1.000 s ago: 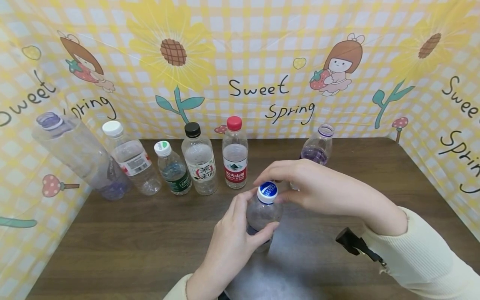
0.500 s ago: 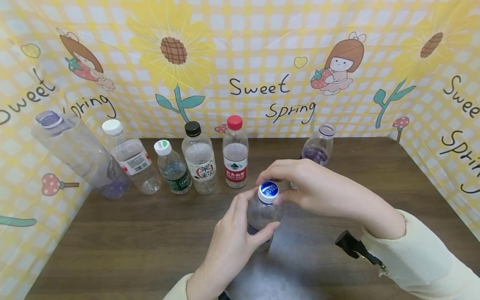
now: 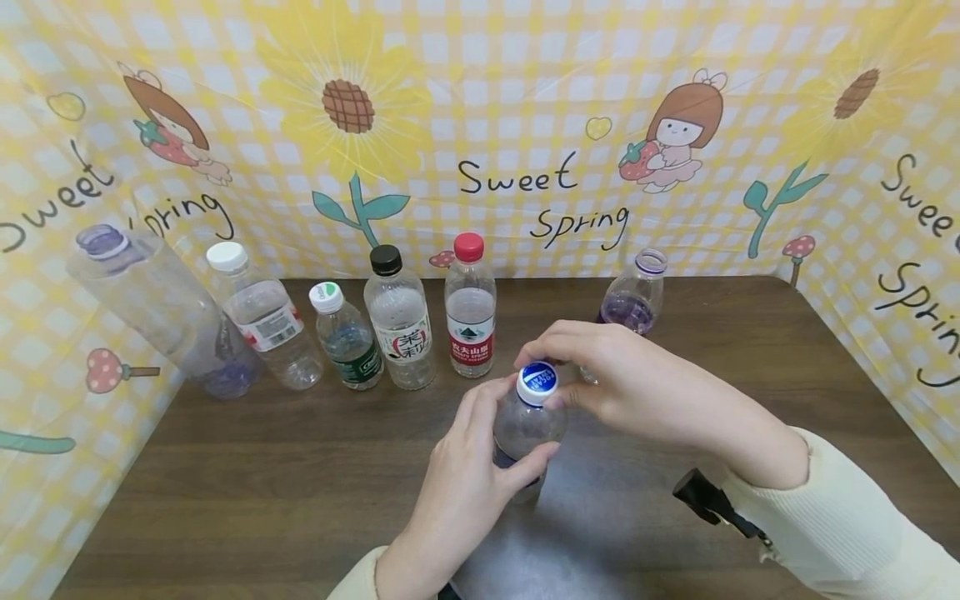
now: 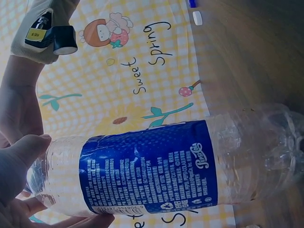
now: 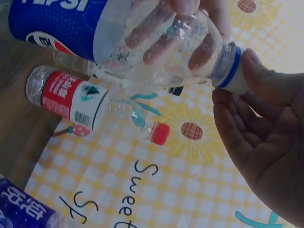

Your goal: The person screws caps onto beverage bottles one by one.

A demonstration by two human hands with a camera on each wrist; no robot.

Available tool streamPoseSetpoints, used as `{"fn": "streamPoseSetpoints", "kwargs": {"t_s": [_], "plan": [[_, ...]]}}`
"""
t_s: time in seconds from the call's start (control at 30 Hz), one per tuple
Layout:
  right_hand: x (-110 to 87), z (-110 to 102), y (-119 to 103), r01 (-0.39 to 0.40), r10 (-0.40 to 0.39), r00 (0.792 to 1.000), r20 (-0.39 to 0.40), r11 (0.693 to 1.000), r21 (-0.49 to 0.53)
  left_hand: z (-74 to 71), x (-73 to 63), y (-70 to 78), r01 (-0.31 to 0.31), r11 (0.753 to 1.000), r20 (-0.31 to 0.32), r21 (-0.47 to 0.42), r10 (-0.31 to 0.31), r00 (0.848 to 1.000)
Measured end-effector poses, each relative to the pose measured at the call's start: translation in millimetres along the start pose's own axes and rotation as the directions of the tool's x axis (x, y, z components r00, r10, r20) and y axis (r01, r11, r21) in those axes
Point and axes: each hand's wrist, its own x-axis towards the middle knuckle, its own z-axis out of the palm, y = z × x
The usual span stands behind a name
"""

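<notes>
A clear bottle (image 3: 529, 429) with a blue Pepsi label (image 4: 152, 168) stands upright on the table in front of me. My left hand (image 3: 461, 471) grips its upper body, thumb on the near side and fingers round the far side. A white cap with a blue top (image 3: 537, 379) sits on the bottle's neck. My right hand (image 3: 637, 379) pinches this cap between thumb and fingers, reaching in from the right. In the right wrist view the white side of the cap (image 5: 236, 76) shows between thumb and fingertips, above a blue ring on the neck.
Behind stand bottles with red (image 3: 469, 247), black (image 3: 386, 259), green-and-white (image 3: 326, 297) and white (image 3: 227, 257) caps. A large uncapped bottle (image 3: 161, 308) is at far left. An uncapped bottle with a purple label (image 3: 630, 308) stands behind my right hand. Patterned cloth (image 3: 525, 108) surrounds the table (image 3: 300, 475).
The lettering on the cap has turned a little under my right fingers, and the right wrist has dropped slightly. My left hand and the bottle stay in place.
</notes>
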Motion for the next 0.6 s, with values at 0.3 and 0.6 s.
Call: {"fn": "streamPoseSetpoints", "kwargs": {"t_s": [0.3, 0.6], "plan": [[-12.4, -6, 3, 0.011, -0.018, 0.997, -0.079, 0.996, -0.092, -0.3, 4.6, 1.0, 0.048, 0.998, 0.06, -0.052, -0.045, 0.997], [-68.7, -17, 30, -0.169, 0.098, 0.958, -0.269, 0.952, -0.256, 1.7, 18.7, 0.2, 0.1, 0.994, 0.079, -0.036, -0.097, 0.992]]}}
